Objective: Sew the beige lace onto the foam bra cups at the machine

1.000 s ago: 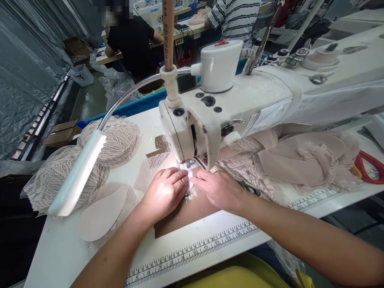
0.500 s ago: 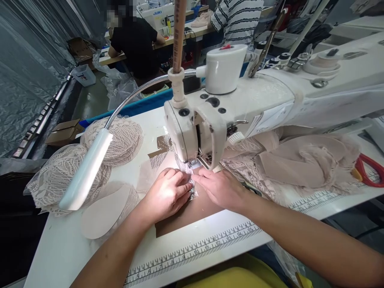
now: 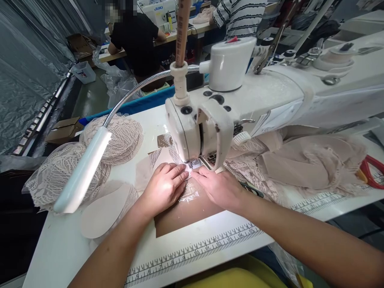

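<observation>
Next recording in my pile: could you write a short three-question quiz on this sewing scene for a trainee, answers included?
1. True or false: the bare left hand and the bare right hand are close together, just in front of the glossy white sewing machine head.

2. Which pieces are stacked to the left of the hands?
A) rounded, pale beige lace pieces
B) square, blue denim pieces
C) long, black leather straps

3. What is printed along the near edge of the smooth white tabletop?

Key:
1. True
2. A
3. A black numbered ruler scale
</observation>
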### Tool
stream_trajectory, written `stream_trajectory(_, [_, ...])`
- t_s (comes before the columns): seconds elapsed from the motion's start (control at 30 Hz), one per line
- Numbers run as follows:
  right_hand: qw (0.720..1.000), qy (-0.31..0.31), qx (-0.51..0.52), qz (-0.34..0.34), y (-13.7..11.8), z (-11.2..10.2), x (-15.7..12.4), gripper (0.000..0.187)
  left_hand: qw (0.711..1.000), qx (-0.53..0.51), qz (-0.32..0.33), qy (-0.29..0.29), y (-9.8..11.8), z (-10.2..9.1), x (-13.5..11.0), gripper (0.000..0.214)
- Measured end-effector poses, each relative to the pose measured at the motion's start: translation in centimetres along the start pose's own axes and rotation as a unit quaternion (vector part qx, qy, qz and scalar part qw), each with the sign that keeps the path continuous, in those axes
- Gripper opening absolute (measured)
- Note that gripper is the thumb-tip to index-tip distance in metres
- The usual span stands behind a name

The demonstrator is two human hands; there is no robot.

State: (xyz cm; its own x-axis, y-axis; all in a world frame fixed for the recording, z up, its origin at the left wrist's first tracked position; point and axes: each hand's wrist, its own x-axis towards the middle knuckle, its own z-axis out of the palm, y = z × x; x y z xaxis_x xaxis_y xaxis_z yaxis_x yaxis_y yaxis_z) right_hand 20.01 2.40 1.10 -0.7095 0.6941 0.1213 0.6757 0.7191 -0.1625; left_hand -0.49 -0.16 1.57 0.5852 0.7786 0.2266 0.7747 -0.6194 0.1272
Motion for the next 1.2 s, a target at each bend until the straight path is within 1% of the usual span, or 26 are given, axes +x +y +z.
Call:
stream_trajectory(0.1, [1.0,0.0,-0.001,0.005,0.0,0.0,0.1,0.033,1.0,0.007,-0.011,0.0,-0.5,0.1,-0.1,0.029])
stream_trajectory(0.23, [0.999,0.027,0.013,-0.022,0.4,0.3,-0.2,0.036,0.999,0.017,-0.04,-0.003,-1.0,0.4,-0.1,0.031])
stream_trajectory(0.37, [0.998,0.053,0.018,-0.039,0.7,0.8,-0.4,0.032,0.997,0.02,-0.076,0.001,-1.3,0.5,-0.2,0.034])
stream_trajectory(0.53, [0.995,0.086,0.016,-0.04,0.8,1.3,-0.5,0.031,0.991,0.024,-0.132,0.023,-2.0,0.6,-0.5,0.034])
stream_trajectory(0.63, [0.994,0.092,0.014,-0.061,0.9,1.4,-0.6,0.033,0.985,0.024,-0.168,0.036,-2.5,0.8,-0.8,0.036])
stream_trajectory(0.73, [0.99,0.102,0.003,-0.093,1.2,1.6,-0.6,0.034,0.977,0.024,-0.213,0.017,-2.8,0.5,-0.9,0.038])
stream_trajectory(0.83, [0.986,0.117,-0.001,-0.115,1.6,2.0,-0.6,0.034,0.967,0.037,-0.25,-0.015,-2.4,-0.7,-1.1,0.039])
stream_trajectory(0.9, [0.985,0.121,0.002,-0.122,1.8,2.1,-0.6,0.034,0.964,0.046,-0.259,-0.031,-1.6,-2.4,-1.6,0.04])
stream_trajectory(0.97, [0.984,0.124,0.004,-0.129,1.8,2.2,-0.7,0.035,0.957,0.062,-0.278,-0.048,-0.6,-4.5,-2.9,0.04])
stream_trajectory(1.0, [0.983,0.125,0.004,-0.132,1.9,2.2,-0.7,0.035,0.949,0.078,-0.302,-0.056,-0.2,-5.6,-3.8,0.039])
stream_trajectory(1.03, [0.983,0.125,0.003,-0.134,1.9,2.2,-0.7,0.035,0.934,0.098,-0.338,-0.057,0.0,-6.7,-5.0,0.038])
stream_trajectory(1.07, [0.983,0.125,0.002,-0.137,1.9,2.2,-0.8,0.035,0.912,0.123,-0.388,-0.051,0.2,-7.6,-6.4,0.036])
stream_trajectory(1.13, [0.983,0.122,0.004,-0.139,1.8,2.2,-0.8,0.034,0.841,0.168,-0.515,-0.018,0.1,-8.8,-9.7,0.038])
stream_trajectory(1.17, [0.983,0.12,0.006,-0.138,1.8,2.2,-0.9,0.034,0.806,0.164,-0.569,0.004,0.0,-9.0,-11.5,0.038])
stream_trajectory(1.2, [0.984,0.116,0.01,-0.136,1.8,2.2,-0.9,0.034,0.795,0.154,-0.587,0.007,0.0,-9.0,-13.2,0.037])
